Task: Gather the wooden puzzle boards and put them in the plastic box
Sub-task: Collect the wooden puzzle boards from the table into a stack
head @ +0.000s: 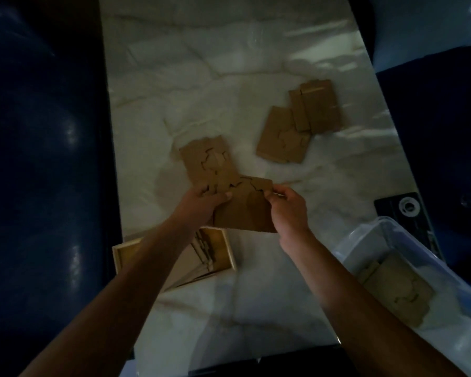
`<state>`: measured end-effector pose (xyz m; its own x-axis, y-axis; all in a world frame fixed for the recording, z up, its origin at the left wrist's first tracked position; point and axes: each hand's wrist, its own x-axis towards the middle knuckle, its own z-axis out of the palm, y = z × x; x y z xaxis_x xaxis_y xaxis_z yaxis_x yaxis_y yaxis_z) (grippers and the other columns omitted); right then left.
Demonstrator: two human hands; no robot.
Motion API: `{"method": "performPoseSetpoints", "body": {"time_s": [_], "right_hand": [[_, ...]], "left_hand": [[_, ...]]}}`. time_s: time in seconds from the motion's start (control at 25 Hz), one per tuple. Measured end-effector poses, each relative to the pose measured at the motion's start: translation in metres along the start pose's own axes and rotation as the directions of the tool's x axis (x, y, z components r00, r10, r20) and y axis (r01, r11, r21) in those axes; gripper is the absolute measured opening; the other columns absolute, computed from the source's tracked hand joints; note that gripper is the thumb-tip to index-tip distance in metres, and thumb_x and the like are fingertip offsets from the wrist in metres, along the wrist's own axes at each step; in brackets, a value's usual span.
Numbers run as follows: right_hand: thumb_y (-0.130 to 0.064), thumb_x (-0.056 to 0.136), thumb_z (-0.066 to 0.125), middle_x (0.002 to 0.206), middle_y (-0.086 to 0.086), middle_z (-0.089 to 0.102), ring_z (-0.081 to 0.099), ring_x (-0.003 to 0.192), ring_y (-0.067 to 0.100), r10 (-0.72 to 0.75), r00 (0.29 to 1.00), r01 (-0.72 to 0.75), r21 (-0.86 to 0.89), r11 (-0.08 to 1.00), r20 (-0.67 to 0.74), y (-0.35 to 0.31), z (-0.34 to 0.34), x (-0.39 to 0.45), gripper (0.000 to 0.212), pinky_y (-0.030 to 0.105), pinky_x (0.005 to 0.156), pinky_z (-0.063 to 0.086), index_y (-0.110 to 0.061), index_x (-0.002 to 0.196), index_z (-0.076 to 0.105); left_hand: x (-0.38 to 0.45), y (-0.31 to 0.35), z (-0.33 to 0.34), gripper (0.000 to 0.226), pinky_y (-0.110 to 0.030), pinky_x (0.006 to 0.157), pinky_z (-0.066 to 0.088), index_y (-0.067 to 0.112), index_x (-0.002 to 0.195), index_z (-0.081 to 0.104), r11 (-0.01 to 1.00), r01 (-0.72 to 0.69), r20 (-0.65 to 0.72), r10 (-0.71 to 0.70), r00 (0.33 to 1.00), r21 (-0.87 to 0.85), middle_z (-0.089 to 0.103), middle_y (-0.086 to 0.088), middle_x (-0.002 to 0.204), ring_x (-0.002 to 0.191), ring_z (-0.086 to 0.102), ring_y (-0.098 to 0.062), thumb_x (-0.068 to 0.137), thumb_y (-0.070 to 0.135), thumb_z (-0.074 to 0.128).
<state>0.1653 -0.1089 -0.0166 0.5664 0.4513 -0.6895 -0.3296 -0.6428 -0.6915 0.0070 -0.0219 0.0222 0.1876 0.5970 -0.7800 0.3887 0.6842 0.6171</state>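
Observation:
Brown wooden puzzle boards lie on a white marble table (201, 63). My left hand (201, 202) grips the near end of one board (207, 161) that stretches away from me. My right hand (288, 210) pinches the right edge of a second board (245, 210), which overlaps the first between my hands. Farther right, a loose pile of boards (299, 123) rests untouched. The clear plastic box (386, 235) stands at the near right with a board (400, 289) lying inside it.
A shallow wooden tray (226, 248) with thin pieces sits under my left forearm near the table's front edge. A black device (403, 210) with a white ring lies behind the plastic box. Dark blue seats flank the table on both sides.

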Motion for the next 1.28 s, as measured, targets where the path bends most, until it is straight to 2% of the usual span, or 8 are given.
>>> {"method": "performPoseSetpoints", "body": {"time_s": [0.12, 0.2, 0.4, 0.52, 0.64, 0.84, 1.04, 1.28], "right_hand": [[-0.029, 0.093, 0.066, 0.102, -0.004, 0.07, 0.067, 0.096, 0.013, -0.152, 0.988, 0.154, -0.138, 0.978, 0.024, 0.004, -0.01, -0.012, 0.019, 0.033, 0.08, 0.057, -0.021, 0.111, 0.068], [-0.029, 0.093, 0.067, 0.104, -0.001, 0.074, 0.069, 0.097, 0.012, -0.302, 0.952, 0.307, -0.189, 0.933, 0.054, 0.008, -0.017, -0.024, 0.024, 0.041, 0.087, 0.058, -0.016, 0.113, 0.068], [-0.035, 0.095, 0.066, 0.124, 0.001, 0.071, 0.067, 0.11, 0.004, -0.611, 0.755, 0.655, -0.306, 0.691, 0.238, 0.022, -0.042, -0.055, 0.049, 0.027, 0.091, 0.057, -0.014, 0.138, 0.056], [-0.052, 0.09, 0.064, 0.137, 0.004, 0.063, 0.061, 0.122, 0.014, -0.58, 0.72, 0.689, -0.499, 0.526, 0.383, 0.029, -0.054, -0.064, 0.074, 0.032, 0.098, 0.053, -0.015, 0.15, 0.039], [-0.069, 0.077, 0.065, 0.144, 0.002, 0.053, 0.054, 0.127, 0.018, -0.493, 0.729, 0.675, -0.619, 0.401, 0.475, 0.034, -0.063, -0.073, 0.097, 0.039, 0.098, 0.052, -0.019, 0.152, 0.03], [-0.065, 0.071, 0.074, 0.162, 0.01, 0.025, 0.034, 0.145, 0.025, -0.461, 0.663, 0.74, -0.611, 0.281, 0.59, 0.06, -0.073, -0.089, 0.119, 0.045, 0.109, 0.044, -0.017, 0.157, 0.007], [-0.051, 0.078, 0.075, 0.153, 0.015, 0.029, 0.049, 0.128, 0.032, -0.397, 0.657, 0.737, -0.656, 0.161, 0.641, 0.096, -0.079, -0.094, 0.112, 0.045, 0.095, 0.052, -0.025, 0.158, 0.001], [-0.057, 0.08, 0.07, 0.156, 0.011, 0.02, 0.039, 0.133, 0.032, -0.22, 0.768, 0.636, -0.758, 0.147, 0.602, 0.148, -0.099, -0.096, 0.107, 0.046, 0.102, 0.046, -0.042, 0.155, -0.004]], "left_hand": [[-0.013, -0.009, -0.005, 0.027, -0.028, 0.053, 0.056, 0.025, 0.117, 0.066, 1.0, 0.005, -0.033, -0.004, 0.999, 0.03, 0.07, -0.005, 0.111, 0.089, 0.07, -0.022, 0.09, 0.03, 0.068], [-0.022, -0.02, -0.006, 0.025, -0.037, 0.067, 0.059, 0.027, 0.118, 0.065, 0.999, 0.001, -0.024, 0.0, 1.0, 0.041, 0.069, -0.007, 0.114, 0.097, 0.069, -0.026, 0.093, 0.031, 0.064], [-0.042, -0.047, -0.004, 0.021, -0.044, 0.078, 0.058, 0.022, 0.116, 0.065, 0.988, -0.034, -0.017, 0.032, 0.999, -0.147, 0.069, -0.009, 0.117, 0.102, 0.067, -0.027, 0.097, 0.023, 0.057], [-0.048, -0.063, 0.0, 0.016, -0.033, 0.063, 0.058, 0.021, 0.108, 0.068, 0.973, -0.08, -0.056, 0.069, 0.996, -0.216, 0.072, -0.007, 0.105, 0.087, 0.072, -0.019, 0.097, 0.018, 0.058], [-0.053, -0.077, 0.0, 0.013, -0.041, 0.075, 0.059, 0.022, 0.099, 0.07, 0.966, -0.09, -0.082, 0.072, 0.994, -0.243, 0.073, -0.004, 0.098, 0.093, 0.069, -0.022, 0.096, 0.016, 0.058], [-0.062, -0.098, -0.007, 0.012, -0.035, 0.068, 0.057, 0.028, 0.098, 0.069, 0.986, -0.047, -0.018, 0.045, 0.999, -0.163, 0.074, -0.001, 0.095, 0.094, 0.07, -0.023, 0.096, 0.022, 0.059], [-0.071, -0.127, -0.001, 0.012, -0.044, 0.084, 0.054, 0.026, 0.102, 0.068, 0.986, 0.047, 0.038, -0.041, 0.998, -0.162, 0.067, -0.008, 0.114, 0.105, 0.063, -0.028, 0.097, 0.023, 0.058], [-0.073, -0.173, 0.016, 0.018, -0.01, 0.053, 0.048, 0.029, 0.101, 0.063, 0.964, -0.137, -0.006, 0.143, 0.99, 0.228, 0.067, 0.011, 0.095, 0.078, 0.066, 0.002, 0.087, 0.023, 0.073]]}}
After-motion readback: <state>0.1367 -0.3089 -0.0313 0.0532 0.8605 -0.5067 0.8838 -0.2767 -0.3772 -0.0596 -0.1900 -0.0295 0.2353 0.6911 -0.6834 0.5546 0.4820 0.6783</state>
